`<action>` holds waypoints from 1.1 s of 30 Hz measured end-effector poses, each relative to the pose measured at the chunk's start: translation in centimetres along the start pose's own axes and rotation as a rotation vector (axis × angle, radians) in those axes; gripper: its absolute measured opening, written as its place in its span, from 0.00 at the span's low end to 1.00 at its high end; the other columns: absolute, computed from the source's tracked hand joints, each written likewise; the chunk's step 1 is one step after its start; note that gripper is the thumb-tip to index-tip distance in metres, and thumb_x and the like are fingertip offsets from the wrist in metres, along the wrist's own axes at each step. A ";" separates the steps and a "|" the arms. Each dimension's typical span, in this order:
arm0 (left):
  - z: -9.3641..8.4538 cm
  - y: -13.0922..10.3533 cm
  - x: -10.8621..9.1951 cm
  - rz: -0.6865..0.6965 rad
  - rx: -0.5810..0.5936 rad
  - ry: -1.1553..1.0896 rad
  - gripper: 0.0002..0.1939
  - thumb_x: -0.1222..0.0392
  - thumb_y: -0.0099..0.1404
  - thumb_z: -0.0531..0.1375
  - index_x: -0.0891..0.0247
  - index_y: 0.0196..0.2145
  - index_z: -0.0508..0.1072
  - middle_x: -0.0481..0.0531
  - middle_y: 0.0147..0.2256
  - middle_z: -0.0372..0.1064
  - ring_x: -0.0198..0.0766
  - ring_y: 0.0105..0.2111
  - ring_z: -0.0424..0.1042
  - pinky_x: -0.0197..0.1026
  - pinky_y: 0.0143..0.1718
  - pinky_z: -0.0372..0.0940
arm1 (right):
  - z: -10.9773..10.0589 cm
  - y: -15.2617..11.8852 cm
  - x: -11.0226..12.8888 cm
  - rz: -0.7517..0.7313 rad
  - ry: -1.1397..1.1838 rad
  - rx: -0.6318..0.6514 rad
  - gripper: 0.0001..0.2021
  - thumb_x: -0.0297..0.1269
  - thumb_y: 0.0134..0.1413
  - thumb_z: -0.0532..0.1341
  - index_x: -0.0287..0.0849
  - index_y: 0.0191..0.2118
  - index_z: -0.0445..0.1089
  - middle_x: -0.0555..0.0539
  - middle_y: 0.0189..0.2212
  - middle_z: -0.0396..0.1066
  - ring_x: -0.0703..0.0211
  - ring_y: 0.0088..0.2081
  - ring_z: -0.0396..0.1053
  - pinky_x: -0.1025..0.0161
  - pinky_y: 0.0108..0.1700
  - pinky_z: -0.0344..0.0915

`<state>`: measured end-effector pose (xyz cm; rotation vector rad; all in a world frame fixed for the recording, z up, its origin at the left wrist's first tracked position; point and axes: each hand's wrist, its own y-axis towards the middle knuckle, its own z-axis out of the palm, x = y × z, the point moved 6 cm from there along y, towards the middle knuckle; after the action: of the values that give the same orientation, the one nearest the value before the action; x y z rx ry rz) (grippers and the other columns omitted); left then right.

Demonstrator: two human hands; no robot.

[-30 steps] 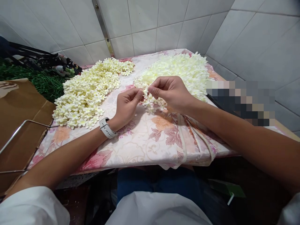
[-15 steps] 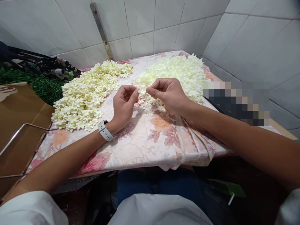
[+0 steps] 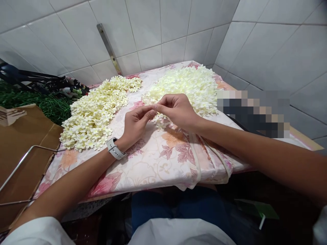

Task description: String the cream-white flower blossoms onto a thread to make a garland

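My left hand point(image 3: 139, 124) and my right hand point(image 3: 177, 110) meet fingertip to fingertip above the table. Both are closed in a pinch around a small white flower, which their fingers now almost wholly hide; it showed between them a moment ago. Just behind and under my right hand spreads a heap of pale, artificial-looking flower heads point(image 3: 189, 83), with a few loose ones below the fingertips. To the left of my left hand lies a second heap, of creamier yellow-white flowers point(image 3: 92, 115). A white watch strap point(image 3: 115, 148) circles my left wrist.
A floral cloth point(image 3: 153, 166) covers the table. At left stand a brown cardboard piece point(image 3: 25, 149) with a metal wire point(image 3: 19, 166), green artificial grass point(image 3: 48, 105) and dark patterned fabric point(image 3: 68, 86). A blurred-out object point(image 3: 255, 114) lies at right. Tiled walls point(image 3: 176, 30) border the table.
My hands have come together; the fingertips that were apart with the flower showing between them now touch and cover it. The view has tilted up slightly.
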<state>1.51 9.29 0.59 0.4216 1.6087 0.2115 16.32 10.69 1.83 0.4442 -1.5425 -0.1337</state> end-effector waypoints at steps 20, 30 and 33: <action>-0.8 0.5 2.6 -0.234 -0.075 -0.259 0.15 0.54 0.45 0.78 0.64 0.27 0.82 0.48 0.24 0.75 0.28 0.23 0.67 0.32 0.27 0.63 | 0.2 0.2 -1.5 0.089 0.071 0.095 0.23 0.55 0.41 0.74 0.37 0.26 0.72 0.52 0.21 0.68 0.69 0.23 0.60 0.67 0.24 0.56; -1.0 0.5 2.4 -0.257 -0.106 -0.206 0.18 0.52 0.41 0.78 0.65 0.24 0.79 0.48 0.22 0.73 0.29 0.22 0.67 0.34 0.25 0.64 | 0.5 0.2 -1.4 0.125 0.086 0.103 0.24 0.54 0.37 0.76 0.37 0.25 0.71 0.52 0.19 0.67 0.69 0.21 0.59 0.67 0.22 0.54; -1.1 0.5 2.5 -0.257 -0.108 -0.208 0.17 0.53 0.42 0.78 0.65 0.24 0.78 0.48 0.22 0.73 0.30 0.22 0.68 0.34 0.26 0.65 | 0.5 0.2 -1.5 0.151 0.116 0.115 0.24 0.55 0.36 0.76 0.37 0.24 0.71 0.53 0.19 0.66 0.69 0.21 0.59 0.67 0.21 0.54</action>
<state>0.42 10.88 -1.47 0.1452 1.4234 0.0565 15.69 11.31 0.44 0.4172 -1.4684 0.0969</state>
